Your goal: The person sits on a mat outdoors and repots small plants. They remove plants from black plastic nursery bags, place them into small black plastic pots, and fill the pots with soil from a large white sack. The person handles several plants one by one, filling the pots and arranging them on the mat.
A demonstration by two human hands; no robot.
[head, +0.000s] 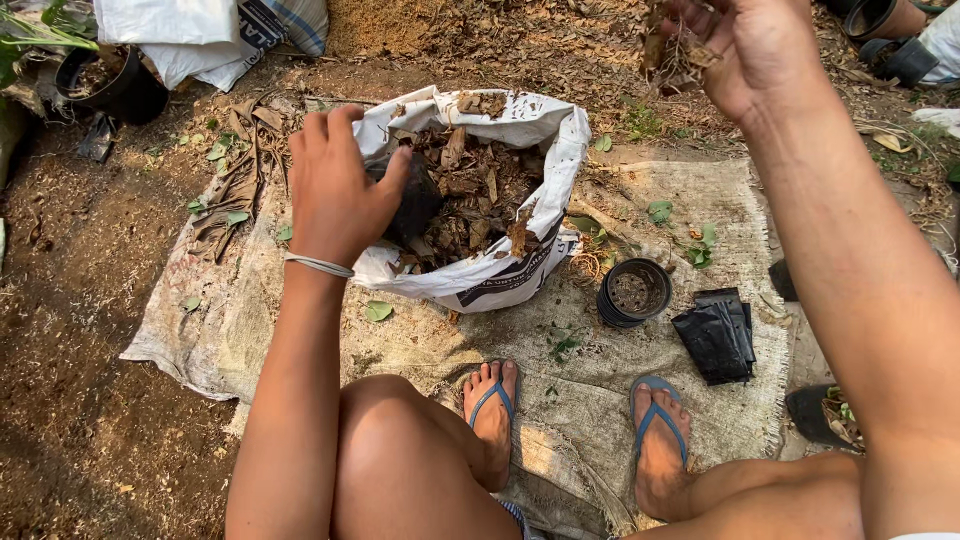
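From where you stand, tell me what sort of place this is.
Most likely an outdoor garden potting spot. A white sack of dry leaves sits on burlap over bare soil, small black pots and folded black bags beside it. The left hand holds something black at the sack.

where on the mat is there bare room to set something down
Bare burlap mat left of the white sack, and the strip between sack and feet. It is crowded on the right, with the small black pot and folded black bags.
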